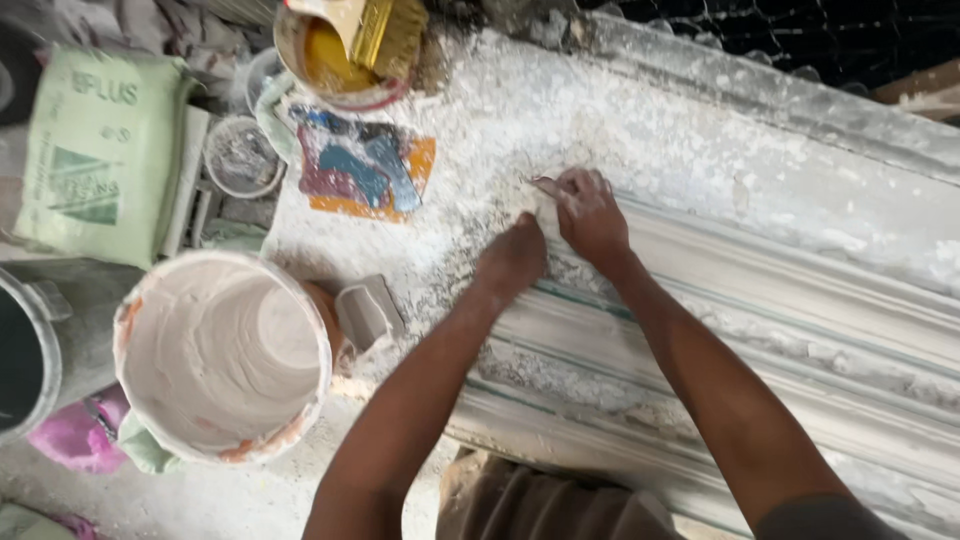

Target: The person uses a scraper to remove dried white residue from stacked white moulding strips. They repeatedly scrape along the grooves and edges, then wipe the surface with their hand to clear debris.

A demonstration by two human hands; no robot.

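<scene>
Lying beneath both hands [555, 235], the plaster moulding [760, 330] stretches rightward.

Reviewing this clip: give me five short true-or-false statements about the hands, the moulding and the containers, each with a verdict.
1. Both hands rest at the end of the long white moulding. True: left hand, right hand.
2. The large bucket is coated white inside. True.
3. The right hand holds a brush. False: the brush sits in the yellow-stained pot.
4. The green sack lies to the right of the moulding. False: it lies at the far left.
5. The surface around the hands is dusted with white powder. True.
</scene>
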